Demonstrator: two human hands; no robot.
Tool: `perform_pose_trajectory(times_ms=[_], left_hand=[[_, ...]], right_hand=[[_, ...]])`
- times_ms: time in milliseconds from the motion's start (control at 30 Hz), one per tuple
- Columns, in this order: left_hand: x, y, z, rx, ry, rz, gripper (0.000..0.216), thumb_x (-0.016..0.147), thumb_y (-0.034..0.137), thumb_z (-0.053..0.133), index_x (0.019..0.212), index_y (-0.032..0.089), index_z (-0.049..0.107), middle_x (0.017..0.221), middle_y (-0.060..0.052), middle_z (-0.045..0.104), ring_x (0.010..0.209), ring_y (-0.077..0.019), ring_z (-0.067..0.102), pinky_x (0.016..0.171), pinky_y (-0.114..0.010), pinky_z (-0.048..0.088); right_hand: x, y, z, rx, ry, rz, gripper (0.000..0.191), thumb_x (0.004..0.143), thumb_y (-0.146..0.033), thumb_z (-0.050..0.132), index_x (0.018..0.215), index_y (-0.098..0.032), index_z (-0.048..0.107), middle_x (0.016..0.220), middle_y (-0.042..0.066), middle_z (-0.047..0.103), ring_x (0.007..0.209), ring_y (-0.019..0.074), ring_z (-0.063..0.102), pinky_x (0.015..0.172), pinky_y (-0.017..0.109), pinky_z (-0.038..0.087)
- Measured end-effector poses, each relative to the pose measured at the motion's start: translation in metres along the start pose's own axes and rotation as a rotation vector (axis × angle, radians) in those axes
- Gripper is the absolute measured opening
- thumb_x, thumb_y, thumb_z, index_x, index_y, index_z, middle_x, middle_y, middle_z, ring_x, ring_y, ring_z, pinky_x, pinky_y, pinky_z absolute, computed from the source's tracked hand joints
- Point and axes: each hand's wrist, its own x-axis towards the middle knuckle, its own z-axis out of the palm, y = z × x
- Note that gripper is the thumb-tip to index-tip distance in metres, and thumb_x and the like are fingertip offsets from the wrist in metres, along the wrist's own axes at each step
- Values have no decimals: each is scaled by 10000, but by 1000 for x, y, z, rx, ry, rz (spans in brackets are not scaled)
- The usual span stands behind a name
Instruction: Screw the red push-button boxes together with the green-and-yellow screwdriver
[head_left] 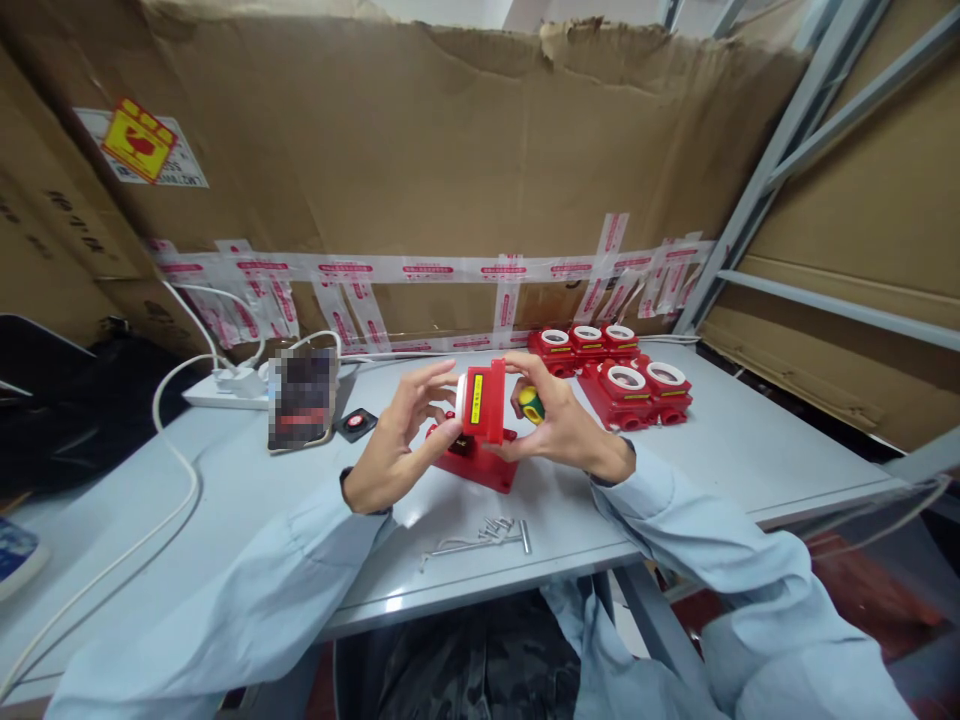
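Fingers of the left hand (405, 430) curve loosely, half open, beside the white-ringed face of the red cover (491, 405), thumb tip near its lower part, though whether they grip I cannot tell. That cover is tipped on edge over the red base (487, 474) on the table (360, 570); the right hand (561, 425) spans its back edge between thumb and forefinger, other fingers curled round a yellow-green handle (531, 404), with red boxes (637, 408) farther right.

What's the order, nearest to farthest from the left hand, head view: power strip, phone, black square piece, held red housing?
From the left hand:
1. Red housing, between the hands.
2. Black square piece, on its left.
3. Phone, farther left.
4. Power strip, leftmost.
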Motion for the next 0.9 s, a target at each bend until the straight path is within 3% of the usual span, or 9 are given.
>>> perform_pose_trajectory(times_ms=[100, 200, 300, 367, 433, 533, 667, 800, 900], left_hand=[[-1, -1, 1, -31, 37, -209, 373, 961, 451, 446, 1268, 241, 408, 935, -26, 621, 750, -148, 595, 673, -275, 488], [-2, -3, -2, 57, 47, -388, 431, 988, 534, 251, 1195, 203, 433, 626, 29, 554, 539, -144, 516, 542, -271, 433], [-3, -6, -6, 165, 47, -230, 416, 989, 496, 298, 1269, 209, 407, 920, -75, 665, 796, -200, 624, 686, -335, 483], [-4, -5, -8, 181, 14, -5, 446, 942, 382, 493, 1345, 252, 354, 1351, -142, 507, 1174, -267, 536, 874, -398, 472], [-4, -3, -8, 172, -51, 158, 565, 871, 224, 602, 1371, 284, 347, 1519, -137, 305, 1361, -308, 355, 969, -432, 441], [-2, -3, -7, 192, -82, 239, 603, 806, 77, 626, 1340, 273, 425, 1487, -147, 345, 1366, -312, 344, 912, -388, 491], [1, -6, -10, 228, -43, 233, 570, 797, 69, 640, 1312, 255, 480, 1327, -138, 501, 1197, -263, 503, 779, -302, 514], [1, -5, -14, 217, -82, 102, 578, 831, 164, 650, 1362, 249, 440, 1254, -118, 556, 925, -187, 587, 750, -299, 496], [0, -2, -13, 131, -106, -50, 513, 871, 269, 618, 1350, 217, 441, 1123, -98, 616, 907, -198, 583, 747, -306, 479]], right_hand=[[-2, 3, 2, -113, -54, -92, 683, 704, -233, 721, 1295, -258, 379, 1273, 102, 527, 1018, 198, 600, 698, 287, 543], [-3, 3, 3, -191, -77, -124, 657, 726, -189, 681, 1305, -258, 380, 1305, 117, 505, 1018, 205, 604, 679, 292, 547], [-2, 2, 3, -129, -38, -104, 672, 714, -217, 707, 1299, -256, 379, 1262, 95, 541, 1016, 197, 605, 694, 287, 551], [-1, 2, 2, -82, -3, -64, 703, 697, -259, 738, 1298, -248, 373, 1244, 90, 558, 1013, 194, 607, 712, 290, 552], [0, 2, 1, -46, 33, -18, 746, 675, -314, 769, 1297, -233, 364, 1238, 101, 568, 1002, 201, 613, 723, 304, 549], [1, 1, 1, 27, 38, 42, 802, 639, -399, 799, 1285, -213, 361, 1179, 107, 599, 894, 187, 633, 710, 315, 538], [0, 2, 2, 78, -27, 89, 815, 622, -411, 806, 1278, -213, 365, 1135, 97, 615, 819, 159, 627, 694, 299, 524], [-1, 4, 2, 48, -17, 30, 793, 637, -405, 785, 1287, -222, 369, 1164, 100, 599, 870, 163, 623, 695, 287, 517], [-2, 7, 3, -5, -18, -5, 780, 654, -369, 773, 1301, -226, 363, 1174, 93, 600, 795, 136, 612, 676, 281, 522]])
